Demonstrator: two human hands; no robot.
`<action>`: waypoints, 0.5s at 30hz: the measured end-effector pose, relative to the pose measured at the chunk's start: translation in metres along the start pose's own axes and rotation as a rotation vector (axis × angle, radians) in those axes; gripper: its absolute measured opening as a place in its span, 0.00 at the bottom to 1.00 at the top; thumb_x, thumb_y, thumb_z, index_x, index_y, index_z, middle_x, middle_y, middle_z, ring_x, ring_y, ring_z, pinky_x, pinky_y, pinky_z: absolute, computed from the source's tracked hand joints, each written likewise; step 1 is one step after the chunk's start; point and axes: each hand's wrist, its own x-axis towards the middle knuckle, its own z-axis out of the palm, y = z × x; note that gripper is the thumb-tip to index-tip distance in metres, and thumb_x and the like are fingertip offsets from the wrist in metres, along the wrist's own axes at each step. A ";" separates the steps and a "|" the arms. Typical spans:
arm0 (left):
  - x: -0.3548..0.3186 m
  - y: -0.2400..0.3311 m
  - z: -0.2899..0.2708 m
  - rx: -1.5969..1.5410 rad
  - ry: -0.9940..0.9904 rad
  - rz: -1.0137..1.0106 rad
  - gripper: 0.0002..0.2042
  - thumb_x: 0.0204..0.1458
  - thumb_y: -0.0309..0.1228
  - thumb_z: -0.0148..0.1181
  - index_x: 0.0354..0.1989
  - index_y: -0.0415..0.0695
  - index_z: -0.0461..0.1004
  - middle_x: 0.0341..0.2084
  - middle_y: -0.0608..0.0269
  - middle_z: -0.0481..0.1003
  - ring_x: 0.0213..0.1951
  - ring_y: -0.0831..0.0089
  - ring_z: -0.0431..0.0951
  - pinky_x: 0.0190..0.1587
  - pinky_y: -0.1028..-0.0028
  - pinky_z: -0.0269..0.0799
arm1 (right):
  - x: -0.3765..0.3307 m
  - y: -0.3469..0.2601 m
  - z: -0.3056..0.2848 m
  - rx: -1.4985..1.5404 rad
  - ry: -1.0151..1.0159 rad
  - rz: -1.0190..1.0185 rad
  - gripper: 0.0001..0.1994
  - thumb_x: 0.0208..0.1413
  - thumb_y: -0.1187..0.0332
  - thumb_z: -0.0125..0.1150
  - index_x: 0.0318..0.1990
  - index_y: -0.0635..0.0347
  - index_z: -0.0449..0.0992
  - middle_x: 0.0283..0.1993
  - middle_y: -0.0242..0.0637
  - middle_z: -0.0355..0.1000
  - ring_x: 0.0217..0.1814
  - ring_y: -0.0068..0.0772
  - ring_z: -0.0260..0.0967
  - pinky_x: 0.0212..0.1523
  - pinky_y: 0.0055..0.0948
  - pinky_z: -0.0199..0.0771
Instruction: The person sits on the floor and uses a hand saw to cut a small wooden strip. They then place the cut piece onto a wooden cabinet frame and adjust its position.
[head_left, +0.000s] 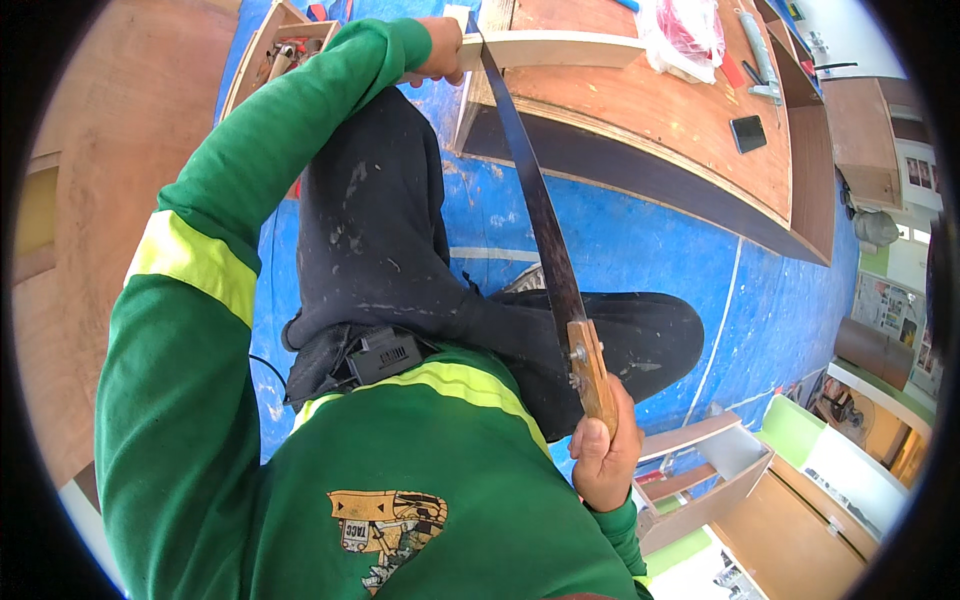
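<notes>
Wooden saw handle (593,372) fills the closed right hand (608,458), the left hand (441,52) clasping a pale board (565,49).

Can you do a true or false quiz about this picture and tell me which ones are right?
1. The right hand holds the saw by its wooden handle. True.
2. The phone lies on the big wooden box. True.
3. The left hand is holding the phone. False: the left hand holds a strip of wood.
4. The sheet on the floor is red. False: the sheet is blue.
5. The sleeves are green. True.
</notes>
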 end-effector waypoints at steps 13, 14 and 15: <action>-0.003 0.006 -0.008 0.024 -0.025 -0.039 0.18 0.56 0.41 0.78 0.37 0.35 0.85 0.24 0.55 0.83 0.23 0.63 0.84 0.28 0.58 0.81 | 0.210 -0.025 0.084 0.084 0.111 -0.279 0.18 0.77 0.61 0.57 0.66 0.64 0.74 0.43 0.64 0.80 0.49 0.71 0.81 0.44 0.53 0.81; -0.004 0.004 -0.005 -0.010 -0.007 -0.009 0.19 0.56 0.41 0.78 0.38 0.33 0.85 0.24 0.55 0.83 0.22 0.64 0.85 0.28 0.60 0.82 | 0.177 -0.020 0.073 0.064 0.080 -0.211 0.19 0.77 0.62 0.57 0.67 0.64 0.73 0.45 0.65 0.81 0.51 0.71 0.82 0.46 0.52 0.82; -0.003 0.003 -0.001 0.002 -0.008 0.005 0.19 0.55 0.40 0.78 0.38 0.32 0.85 0.24 0.55 0.83 0.22 0.65 0.85 0.28 0.60 0.82 | 0.141 -0.010 0.061 0.036 0.052 -0.138 0.20 0.76 0.64 0.57 0.69 0.65 0.72 0.48 0.64 0.81 0.52 0.69 0.83 0.48 0.51 0.83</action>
